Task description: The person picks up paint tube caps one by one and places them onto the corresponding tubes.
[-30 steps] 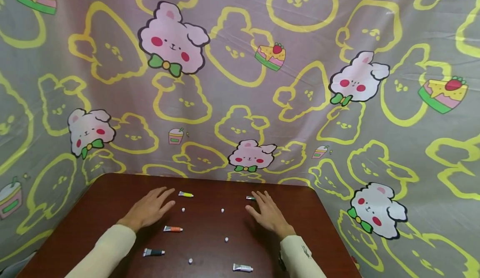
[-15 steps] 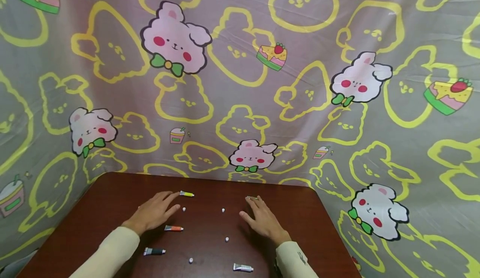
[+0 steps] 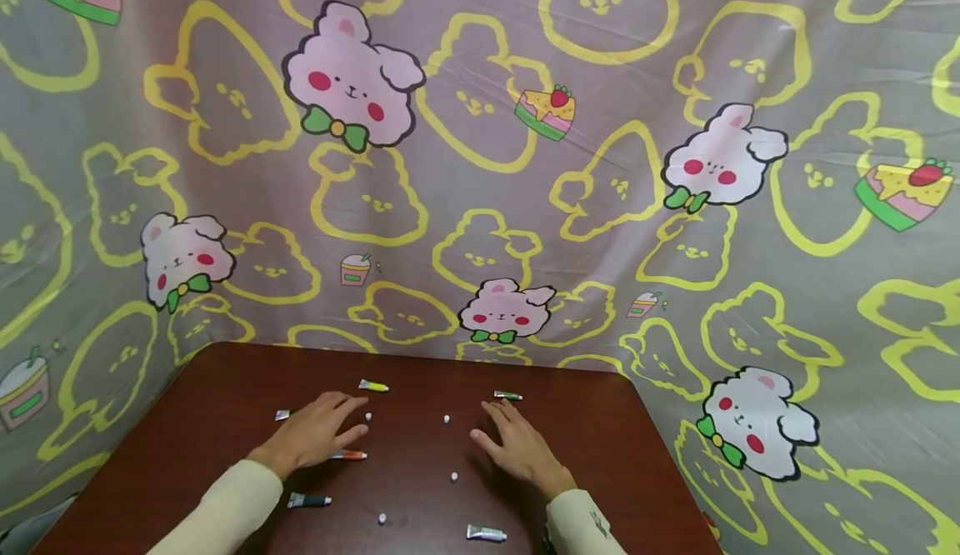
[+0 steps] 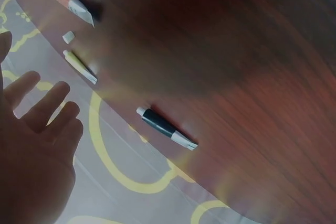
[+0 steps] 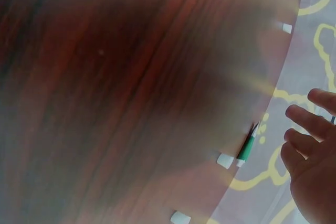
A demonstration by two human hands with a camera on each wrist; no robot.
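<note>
The left hand (image 3: 313, 438), flat with fingers spread and gripping nothing, is lying nearest the orange tube (image 3: 348, 455), which is resting crosswise at its four o'clock, while the right hand (image 3: 513, 447) is lying equally open, well apart.

A dark reddish-brown wooden table (image 3: 187, 422) carries a scatter of small paint tubes and loose white caps. The orange tube (image 3: 349, 455) lies near the middle-left. Beyond it, toward the far edge, lies a yellow tube (image 3: 372, 386), and a green one (image 3: 507, 395) lies well to the right of that. Nearer than the orange tube lies a dark tube (image 3: 308, 501); a silver-white one (image 3: 486, 532) sits at the near edge, off to the right. White caps (image 3: 453, 477) dot the wood between them. Both hands rest flat on the table.
</note>
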